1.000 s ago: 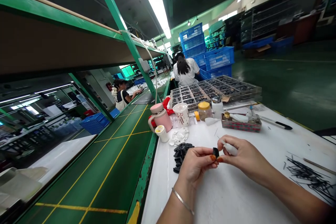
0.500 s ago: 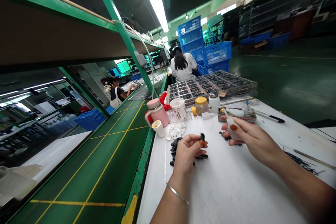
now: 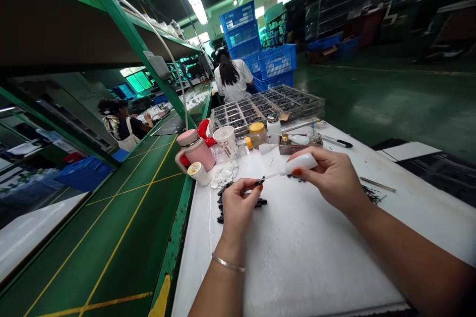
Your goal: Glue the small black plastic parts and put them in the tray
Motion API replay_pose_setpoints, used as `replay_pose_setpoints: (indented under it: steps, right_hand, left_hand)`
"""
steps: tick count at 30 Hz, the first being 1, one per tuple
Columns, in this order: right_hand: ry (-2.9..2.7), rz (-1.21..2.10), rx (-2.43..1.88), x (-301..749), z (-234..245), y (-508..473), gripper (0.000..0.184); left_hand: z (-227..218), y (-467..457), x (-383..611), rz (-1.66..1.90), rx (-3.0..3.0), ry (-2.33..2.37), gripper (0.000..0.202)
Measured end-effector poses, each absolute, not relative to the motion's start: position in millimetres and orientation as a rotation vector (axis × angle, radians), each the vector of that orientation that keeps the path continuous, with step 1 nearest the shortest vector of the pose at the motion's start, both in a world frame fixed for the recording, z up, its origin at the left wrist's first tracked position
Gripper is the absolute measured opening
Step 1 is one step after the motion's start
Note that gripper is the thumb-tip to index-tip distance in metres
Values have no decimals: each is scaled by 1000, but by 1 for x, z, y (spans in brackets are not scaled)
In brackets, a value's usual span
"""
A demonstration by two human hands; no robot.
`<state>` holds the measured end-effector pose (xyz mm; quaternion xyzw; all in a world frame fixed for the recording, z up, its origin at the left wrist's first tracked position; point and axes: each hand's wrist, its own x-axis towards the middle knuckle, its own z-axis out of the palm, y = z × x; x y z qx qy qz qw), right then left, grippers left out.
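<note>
My left hand (image 3: pixel 240 203) pinches a small black part (image 3: pixel 261 181) between thumb and fingertips, above the white tabletop (image 3: pixel 297 252). In my right hand (image 3: pixel 329 176) is a white squeeze bottle (image 3: pixel 305 160), tipped on its side with its thin nozzle pointing left at the black part. Whether the nozzle tip touches the part I cannot tell. A heap of similar black parts (image 3: pixel 220 213) lies beneath and beside my left hand. A few more small dark pieces (image 3: pixel 297 178) rest under the bottle, partly hidden by my right hand.
A divided tray (image 3: pixel 256 109) of dark parts stands at the back. Before it are a pink mug (image 3: pixel 197 150), a paper cup (image 3: pixel 225 141), a yellow-lidded jar (image 3: pixel 258 134) and a small box (image 3: pixel 299 144). A green conveyor (image 3: pixel 122 218) runs along the left. Two people sit farther off.
My right hand has tilted the bottle over, bringing its nozzle to the black part in my left hand. The black part has turned from upright to slanted. The whole view has shifted right.
</note>
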<state>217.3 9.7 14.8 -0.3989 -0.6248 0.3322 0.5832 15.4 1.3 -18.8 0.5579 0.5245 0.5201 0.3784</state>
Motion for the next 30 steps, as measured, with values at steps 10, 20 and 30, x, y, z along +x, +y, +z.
replay_pose_setpoints:
  steps: [10, 20, 30]
  right_hand:
    - [-1586, 592, -950, 210, 10, 6, 19]
    - [-1604, 556, -958, 210, 10, 5, 15]
    - [-1618, 555, -949, 211, 11, 4, 14]
  left_hand:
    - [-13, -3, 21, 1324, 1476, 1460, 15]
    - [-12, -3, 22, 1348, 1479, 1449, 14]
    - [-12, -4, 21, 1321, 1516, 1471, 14]
